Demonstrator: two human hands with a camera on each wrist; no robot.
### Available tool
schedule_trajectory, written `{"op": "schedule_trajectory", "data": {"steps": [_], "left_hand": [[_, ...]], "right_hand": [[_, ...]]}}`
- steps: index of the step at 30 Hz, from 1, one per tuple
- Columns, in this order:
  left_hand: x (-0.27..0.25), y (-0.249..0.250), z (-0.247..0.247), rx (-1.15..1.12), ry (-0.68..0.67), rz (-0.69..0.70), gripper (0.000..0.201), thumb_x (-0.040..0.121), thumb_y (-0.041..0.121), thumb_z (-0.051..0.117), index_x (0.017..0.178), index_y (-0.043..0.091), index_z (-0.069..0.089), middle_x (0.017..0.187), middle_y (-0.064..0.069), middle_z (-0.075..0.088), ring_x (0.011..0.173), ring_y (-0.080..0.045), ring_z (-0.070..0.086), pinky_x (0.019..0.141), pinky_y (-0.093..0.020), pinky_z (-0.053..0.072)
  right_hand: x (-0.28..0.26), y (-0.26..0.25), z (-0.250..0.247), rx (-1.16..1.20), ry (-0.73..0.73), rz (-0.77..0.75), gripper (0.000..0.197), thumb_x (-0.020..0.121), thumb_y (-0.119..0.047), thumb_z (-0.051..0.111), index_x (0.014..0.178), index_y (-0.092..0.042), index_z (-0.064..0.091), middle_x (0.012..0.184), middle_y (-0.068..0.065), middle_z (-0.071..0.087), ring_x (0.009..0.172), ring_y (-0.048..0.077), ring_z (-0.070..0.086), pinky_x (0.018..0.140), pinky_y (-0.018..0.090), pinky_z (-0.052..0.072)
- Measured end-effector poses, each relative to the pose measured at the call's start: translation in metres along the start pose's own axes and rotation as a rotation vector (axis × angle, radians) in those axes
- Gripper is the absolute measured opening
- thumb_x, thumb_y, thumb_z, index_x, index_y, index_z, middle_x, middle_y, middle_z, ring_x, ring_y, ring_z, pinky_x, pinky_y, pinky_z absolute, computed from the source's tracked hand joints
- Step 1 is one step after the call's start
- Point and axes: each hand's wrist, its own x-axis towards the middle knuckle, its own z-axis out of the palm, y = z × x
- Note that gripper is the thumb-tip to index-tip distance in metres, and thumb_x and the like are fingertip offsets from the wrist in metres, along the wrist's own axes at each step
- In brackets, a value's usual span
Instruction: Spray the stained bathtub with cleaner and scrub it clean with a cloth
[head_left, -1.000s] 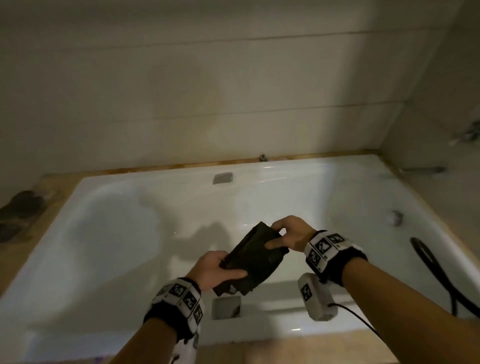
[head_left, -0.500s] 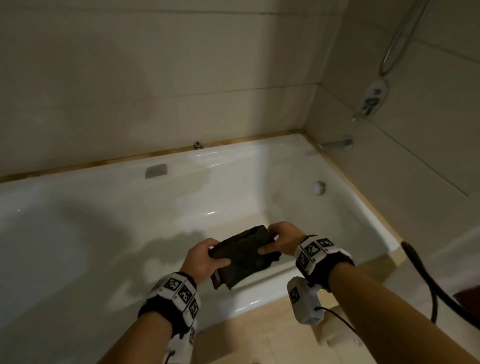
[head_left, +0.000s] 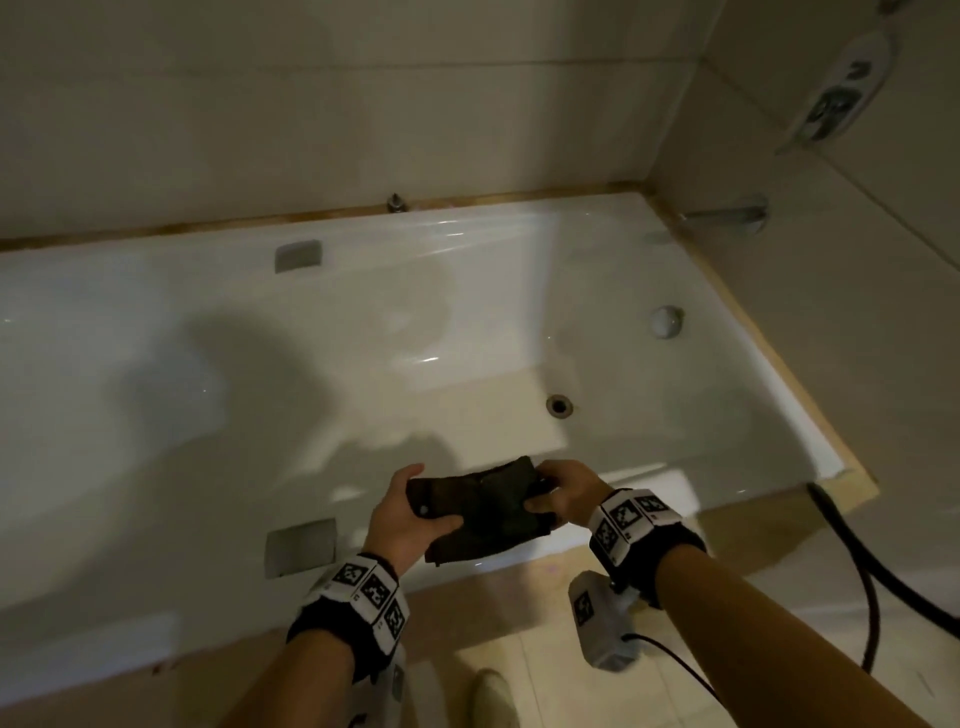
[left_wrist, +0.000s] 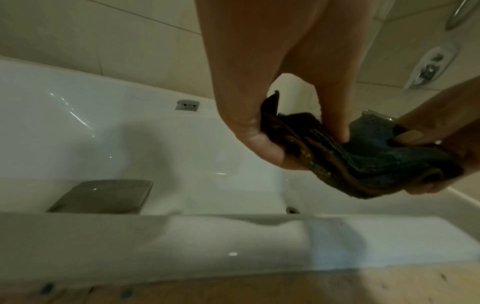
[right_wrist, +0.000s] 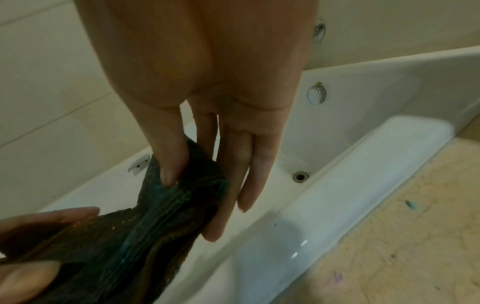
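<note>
A dark folded cloth (head_left: 483, 506) hangs over the near rim of the white bathtub (head_left: 649, 483). My left hand (head_left: 402, 512) grips its left end, thumb on top. My right hand (head_left: 563, 493) pinches its right end. In the left wrist view the cloth (left_wrist: 363, 158) shows blue and brown folds between thumb and fingers of the left hand (left_wrist: 298, 142). In the right wrist view the right hand (right_wrist: 197, 185) has its thumb pressed on the cloth (right_wrist: 145, 236) and its fingers behind it. No spray bottle is in view.
The tub's drain (head_left: 559, 404) and overflow knob (head_left: 666, 320) lie at the right end, a spout (head_left: 727, 214) and mixer plate (head_left: 836, 98) on the right wall. Grey handle recesses (head_left: 301, 545) sit in the tub walls. A black hose (head_left: 872, 571) runs down the floor at right.
My view has swung right toward the tub's drain end. Both hands still hold the cloth, which has come flatter and lower over the near rim.
</note>
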Motion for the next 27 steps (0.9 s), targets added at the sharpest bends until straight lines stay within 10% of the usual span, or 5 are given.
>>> {"op": "schedule_trajectory", "data": {"steps": [13,27], "left_hand": [[0.009,-0.082,0.036,0.196,-0.027,-0.080,0.064,0.082,0.004,0.066,0.138,0.010,0.037,0.121,-0.014,0.055,0.111,-0.027,0.055,0.093,-0.027,0.044],[-0.003,-0.028,0.007,0.371,0.137,-0.103,0.042,0.090,0.006,0.053,0.130,0.014,0.047,0.121,-0.011,0.059,0.110,-0.027,0.056,0.095,-0.030,0.045]], "right_hand": [[0.047,0.066,0.057,-0.302,-0.023,0.125,0.039,0.083,-0.026,0.069,0.113,-0.004,0.059,0.101,0.006,0.055,0.094,0.020,0.057,0.085,0.026,0.046],[0.028,0.034,0.016,-0.525,0.088,-0.008,0.036,0.091,-0.019,0.055,0.125,-0.010,0.050,0.132,0.010,0.050,0.121,0.024,0.048,0.095,0.025,0.039]]}}
